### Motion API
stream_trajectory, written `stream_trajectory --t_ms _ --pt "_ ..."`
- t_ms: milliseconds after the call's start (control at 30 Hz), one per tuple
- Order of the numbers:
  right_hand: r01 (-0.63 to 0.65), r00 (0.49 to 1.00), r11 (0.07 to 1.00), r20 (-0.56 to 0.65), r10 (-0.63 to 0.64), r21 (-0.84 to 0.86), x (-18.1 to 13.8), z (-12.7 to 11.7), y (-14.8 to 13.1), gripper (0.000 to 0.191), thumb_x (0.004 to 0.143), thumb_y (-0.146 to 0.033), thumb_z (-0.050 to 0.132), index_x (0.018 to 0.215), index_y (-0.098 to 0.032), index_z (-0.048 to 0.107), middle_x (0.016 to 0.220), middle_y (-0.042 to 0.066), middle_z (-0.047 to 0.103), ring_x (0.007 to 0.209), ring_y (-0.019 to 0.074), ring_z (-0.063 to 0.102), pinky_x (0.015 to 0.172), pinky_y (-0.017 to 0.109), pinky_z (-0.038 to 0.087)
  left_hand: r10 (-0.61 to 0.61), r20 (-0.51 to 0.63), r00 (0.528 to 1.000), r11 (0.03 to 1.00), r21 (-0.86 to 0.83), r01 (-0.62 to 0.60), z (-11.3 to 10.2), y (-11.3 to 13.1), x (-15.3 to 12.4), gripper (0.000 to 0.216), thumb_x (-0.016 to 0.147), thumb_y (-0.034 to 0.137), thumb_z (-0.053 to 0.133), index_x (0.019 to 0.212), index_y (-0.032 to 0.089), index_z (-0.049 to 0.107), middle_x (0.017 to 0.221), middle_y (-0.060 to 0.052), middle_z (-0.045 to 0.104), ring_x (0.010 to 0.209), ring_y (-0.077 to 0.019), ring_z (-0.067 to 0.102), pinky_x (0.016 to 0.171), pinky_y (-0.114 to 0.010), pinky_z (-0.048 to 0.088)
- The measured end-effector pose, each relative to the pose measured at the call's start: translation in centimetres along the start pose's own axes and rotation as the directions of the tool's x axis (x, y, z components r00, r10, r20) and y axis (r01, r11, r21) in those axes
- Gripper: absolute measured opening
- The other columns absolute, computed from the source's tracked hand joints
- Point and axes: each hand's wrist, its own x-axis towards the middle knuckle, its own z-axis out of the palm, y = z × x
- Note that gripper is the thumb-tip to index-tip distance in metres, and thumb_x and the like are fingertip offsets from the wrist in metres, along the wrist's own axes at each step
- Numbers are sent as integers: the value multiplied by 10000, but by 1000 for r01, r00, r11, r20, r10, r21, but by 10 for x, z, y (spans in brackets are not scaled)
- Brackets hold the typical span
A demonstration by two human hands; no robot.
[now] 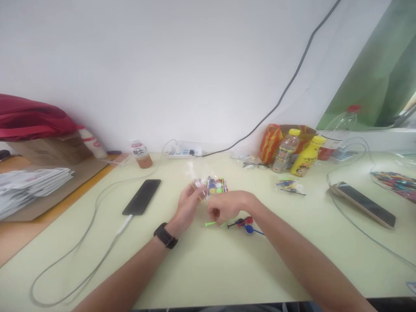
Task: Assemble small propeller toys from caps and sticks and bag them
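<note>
My left hand, with a black watch on its wrist, pinches the edge of a clear plastic bag. Beside it lies a cluster of small coloured plastic pieces, red, blue, yellow, green and white; whether all are inside the bag I cannot tell. Just right of the bag, my right hand is curled downward, its fingertips closed at one end of a light green plastic stick. Under that wrist lie loose sticks with round discs: a black one, a red one and a blue one.
A phone on a charging cable lies left; another phone lies right. Another small packet of coloured pieces sits below the yellow-capped bottles. A drink bottle and power strip stand by the wall.
</note>
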Motion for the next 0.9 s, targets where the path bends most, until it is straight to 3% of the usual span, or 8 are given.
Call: stream_trajectory --t_ms 67,167,233,333,400,500,600,900 --pt "142 987 987 -89 -135 75 -16 -10 -3 57 817 -181 736 774 -183 698 786 -16 690 719 130 615 655 233 458 48 140 989 988 138 -67 -1 2 -2 316 834 373 810 1068 185 712 1046 -67 733 956 -203 677 846 -297 531" --pt "320 912 939 -309 -270 126 -50 -30 -12 105 869 -294 731 852 -193 709 877 8 698 789 137 623 748 252 501 36 334 942 955 266 -131 1 0 -7 314 789 358 848 1013 177 722 996 -72 744 924 -234 687 814 -317 533" --pt "326 844 929 -498 -201 177 -73 -40 -18 185 889 -375 718 886 -191 697 916 26 698 786 142 626 736 266 516 8 378 926 947 293 -128 3 -3 -11 319 806 357 836 1048 187 717 1045 -77 743 967 -242 689 851 -331 533" --pt "301 657 923 -754 -20 238 -95 -48 -20 258 894 -440 708 910 -186 667 868 34 692 776 155 634 694 276 514 -39 391 920 957 279 -78 6 -10 -14 346 828 359 821 1106 205 683 1119 -84 728 1028 -240 686 905 -346 533" --pt "265 538 929 -839 78 257 -98 -48 -18 300 872 -473 729 898 -185 652 807 30 683 740 157 632 628 268 485 -67 396 916 964 262 -42 7 -13 -14 400 799 350 849 1125 210 665 1081 -78 731 1013 -236 692 899 -348 540" --pt "216 462 937 -874 151 276 -93 -47 -12 341 836 -496 759 847 -184 624 764 31 684 704 163 647 569 260 448 -86 420 903 961 273 -36 6 -12 -14 481 796 340 854 1221 226 661 1076 -72 733 1006 -233 691 898 -345 542" --pt "174 465 951 -873 149 256 -84 -46 -9 306 836 -452 756 815 -183 610 780 34 694 730 175 678 606 269 484 -74 431 899 942 327 -78 6 -9 -14 458 822 360 829 1240 222 702 1142 -83 729 1024 -244 678 898 -345 538" --pt "-26 630 1000 -777 20 5 -79 -42 -5 150 861 -263 704 744 -192 644 923 33 696 814 167 632 722 303 483 -39 445 895 932 340 -128 5 -10 -13 370 899 403 754 1204 203 692 1188 -95 723 1087 -257 669 937 -363 536"
